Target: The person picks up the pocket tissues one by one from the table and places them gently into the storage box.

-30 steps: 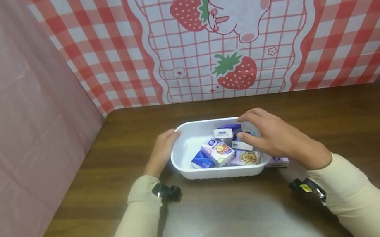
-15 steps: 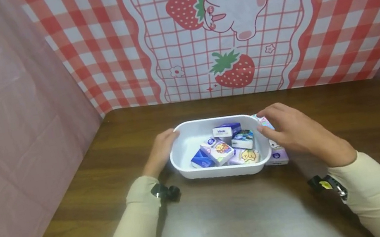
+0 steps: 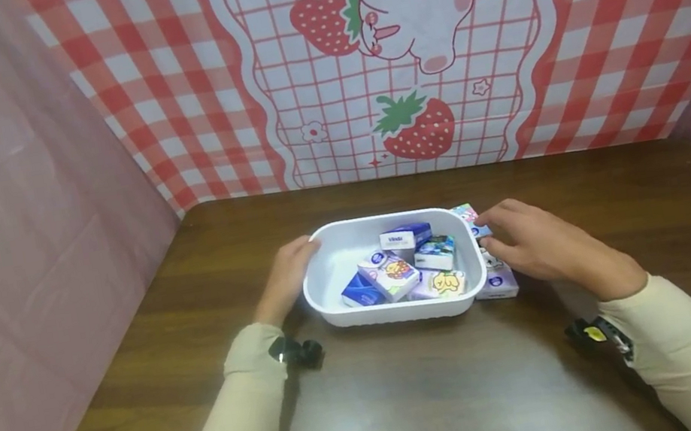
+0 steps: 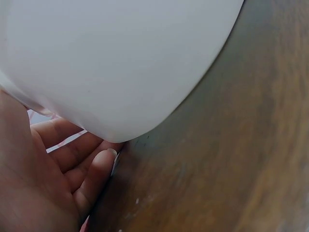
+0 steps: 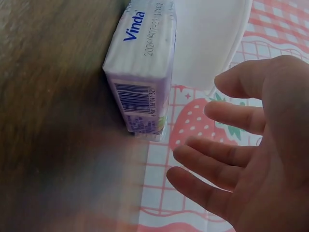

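Some packs [image 3: 497, 285] sit beside the tub [image 3: 396, 312] — my right hand [image 3: 539, 248], loosely spread, empty, could knock them by hurrying; my left hand [image 3: 284, 281] grips the rim.

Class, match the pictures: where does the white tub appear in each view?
Head: white tub near the middle.
Left wrist: white tub fills most of the top.
Right wrist: white tub at the top, right of centre, cut off.
Shared landmark: brown table, in all three.

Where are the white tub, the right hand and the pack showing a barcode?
White tub [image 3: 396, 313], head view: near outer wall.
Right hand [image 3: 541, 244], head view: back of hand.
Barcode pack [image 5: 139, 63], right wrist view: Vinda-marked face.
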Tool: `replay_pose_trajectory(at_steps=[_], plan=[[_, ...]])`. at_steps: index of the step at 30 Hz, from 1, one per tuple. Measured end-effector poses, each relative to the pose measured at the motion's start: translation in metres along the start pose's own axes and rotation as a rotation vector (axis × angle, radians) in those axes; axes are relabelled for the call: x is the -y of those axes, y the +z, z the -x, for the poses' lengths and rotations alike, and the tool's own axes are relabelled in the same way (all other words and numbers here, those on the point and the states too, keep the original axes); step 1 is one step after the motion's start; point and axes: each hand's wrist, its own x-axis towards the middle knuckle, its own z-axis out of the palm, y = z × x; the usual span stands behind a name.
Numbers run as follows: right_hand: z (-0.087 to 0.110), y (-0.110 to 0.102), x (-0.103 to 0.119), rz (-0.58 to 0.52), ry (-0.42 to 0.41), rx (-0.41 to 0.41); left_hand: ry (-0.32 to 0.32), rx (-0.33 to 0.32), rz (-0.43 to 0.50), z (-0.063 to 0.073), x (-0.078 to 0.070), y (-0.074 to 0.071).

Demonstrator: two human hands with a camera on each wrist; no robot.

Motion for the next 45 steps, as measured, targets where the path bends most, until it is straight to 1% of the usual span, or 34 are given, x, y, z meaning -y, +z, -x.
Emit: replay_pose_trajectory(at_steps=[8,17,22,28,34,36,40,45], plan=[[-0.003,0.008,-0.005,0.029,-0.02,0.035,-0.018,0.009,0.003,0.0,0.0,-0.001],[-0.004,0.013,-0.005,0.015,-0.075,0.012,-0.023,0.019,-0.006,-0.001,-0.001,0.0],[-0.004,0.014,-0.005,0.005,-0.063,0.028,-0.018,0.019,0.006,0.0,-0.001,0.0],[-0.002,0.011,0.001,0.002,-0.001,0.092,-0.028,0.023,0.004,0.002,-0.001,-0.001],[0.002,0.007,0.003,0.014,-0.013,0.123,-0.044,0.028,0.017,0.001,-0.002,-0.001],[0.003,0.006,0.003,0.015,-0.015,0.133,-0.042,0.028,0.02,0.001,-0.001,-0.001],[0.004,0.005,0.003,0.019,-0.035,0.143,-0.014,0.023,0.028,0.001,0.0,0.0],[0.005,0.005,0.004,0.026,-0.035,0.172,0.017,0.017,0.036,0.001,0.001,0.001]])
